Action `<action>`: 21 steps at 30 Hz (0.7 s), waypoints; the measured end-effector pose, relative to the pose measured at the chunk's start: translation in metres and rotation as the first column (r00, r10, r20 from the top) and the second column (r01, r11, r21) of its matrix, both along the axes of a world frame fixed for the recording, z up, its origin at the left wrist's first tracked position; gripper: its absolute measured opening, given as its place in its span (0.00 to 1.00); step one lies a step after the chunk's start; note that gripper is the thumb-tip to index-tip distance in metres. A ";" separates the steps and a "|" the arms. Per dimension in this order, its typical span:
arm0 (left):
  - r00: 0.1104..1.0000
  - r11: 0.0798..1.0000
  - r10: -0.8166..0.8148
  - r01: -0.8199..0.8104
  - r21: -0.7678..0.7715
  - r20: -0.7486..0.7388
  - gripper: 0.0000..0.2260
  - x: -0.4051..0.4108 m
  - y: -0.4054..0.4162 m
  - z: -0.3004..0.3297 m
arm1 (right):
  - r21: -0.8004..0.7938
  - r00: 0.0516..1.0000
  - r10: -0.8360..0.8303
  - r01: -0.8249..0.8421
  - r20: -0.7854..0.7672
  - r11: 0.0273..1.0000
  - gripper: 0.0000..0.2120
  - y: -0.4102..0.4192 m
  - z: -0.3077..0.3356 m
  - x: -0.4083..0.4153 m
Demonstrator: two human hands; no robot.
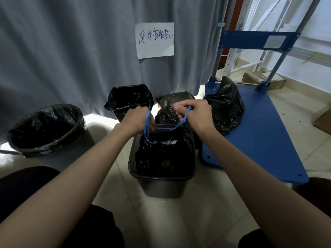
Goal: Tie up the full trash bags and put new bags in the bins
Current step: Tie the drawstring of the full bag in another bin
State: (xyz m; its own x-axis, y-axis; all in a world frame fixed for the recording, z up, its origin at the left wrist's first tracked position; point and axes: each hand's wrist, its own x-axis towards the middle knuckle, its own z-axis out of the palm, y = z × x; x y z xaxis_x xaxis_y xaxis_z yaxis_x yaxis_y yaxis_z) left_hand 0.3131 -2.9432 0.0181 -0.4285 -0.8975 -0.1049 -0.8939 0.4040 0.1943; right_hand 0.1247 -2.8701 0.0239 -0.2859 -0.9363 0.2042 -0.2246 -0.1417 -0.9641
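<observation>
A dark rectangular bin (161, 187) stands on the floor in front of me with a black trash bag (164, 154) inside it. A blue drawstring (147, 126) runs up from the bag's mouth to both hands. My left hand (136, 119) grips one loop of the drawstring above the bin's far left corner. My right hand (195, 113) grips the other loop above the far right corner, pulled outward. A tied black bag (227, 106) lies on the blue cart (259, 140).
A round bin (46, 129) lined with a black bag stands at the left. A square lined bin (129, 99) stands behind, against the grey curtain (71, 51) with a paper sign (155, 40). Another black bag (174, 99) sits behind the front bin. Cardboard boxes (322, 120) lie at right.
</observation>
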 end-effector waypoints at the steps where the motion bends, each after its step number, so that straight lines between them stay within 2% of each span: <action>1: 0.994 1.000 0.013 -0.013 0.001 -0.113 0.07 -0.001 0.000 0.009 | 0.017 1.000 0.011 -0.011 -0.026 1.000 0.03 0.000 0.000 0.002; 2: 0.972 1.000 0.024 -0.023 0.007 -0.235 0.04 -0.003 0.000 0.018 | 0.038 0.998 0.029 -0.027 -0.054 0.999 0.05 -0.001 0.000 0.004; 3: 0.943 1.000 0.029 -0.028 0.009 -0.330 0.05 -0.005 0.001 0.027 | 0.071 0.995 0.061 -0.056 -0.078 0.996 0.08 -0.002 0.000 0.004; 4: 0.924 0.999 0.043 -0.041 0.014 -0.381 0.13 -0.006 0.002 0.036 | 0.118 0.988 0.106 -0.093 -0.114 0.989 0.11 -0.002 -0.001 0.003; 6: 0.920 0.997 0.082 -0.071 0.044 -0.384 0.29 -0.003 0.007 0.053 | 0.237 0.933 0.204 -0.135 -0.297 0.962 0.17 -0.004 -0.003 -0.001; 8: 0.932 0.990 0.117 -0.081 0.120 -0.342 0.39 0.004 0.009 0.065 | 0.321 0.782 0.266 -0.090 -0.564 0.943 0.18 -0.007 -0.006 -0.004; 10: 0.955 0.974 0.135 -0.078 0.214 -0.263 0.44 0.010 0.012 0.070 | 0.353 0.634 0.307 -0.056 -0.710 0.934 0.19 -0.007 -0.008 -0.006; 13: 0.995 0.967 0.088 -0.074 0.243 -0.045 0.43 0.015 0.012 0.066 | 0.399 0.573 0.424 -0.177 -0.702 0.900 0.20 -0.004 -0.009 -0.006; 16: 0.979 0.972 0.050 -0.093 0.215 0.197 0.40 0.021 0.011 0.059 | 0.413 0.548 0.467 -0.228 -0.694 0.882 0.19 -0.001 -0.006 -0.003; 19: 0.946 0.919 0.060 -0.176 0.352 0.318 0.34 0.026 0.012 0.052 | 0.400 0.522 0.498 -0.297 -0.693 0.867 0.17 0.002 -0.004 -0.001; 21: 0.932 0.867 0.040 -0.211 0.452 0.360 0.28 0.028 0.013 0.049 | 0.391 0.555 0.515 -0.335 -0.654 0.857 0.13 0.005 -0.003 -0.001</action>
State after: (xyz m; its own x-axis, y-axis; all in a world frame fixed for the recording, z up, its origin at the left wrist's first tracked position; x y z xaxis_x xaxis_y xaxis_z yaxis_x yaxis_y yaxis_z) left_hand 0.3409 -2.9305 0.0674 -0.1789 -0.7429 -0.6450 -0.9758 0.2179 0.0197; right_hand 0.1235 -2.8655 0.0206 0.3105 -0.9494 -0.0468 -0.8116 -0.2391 -0.5330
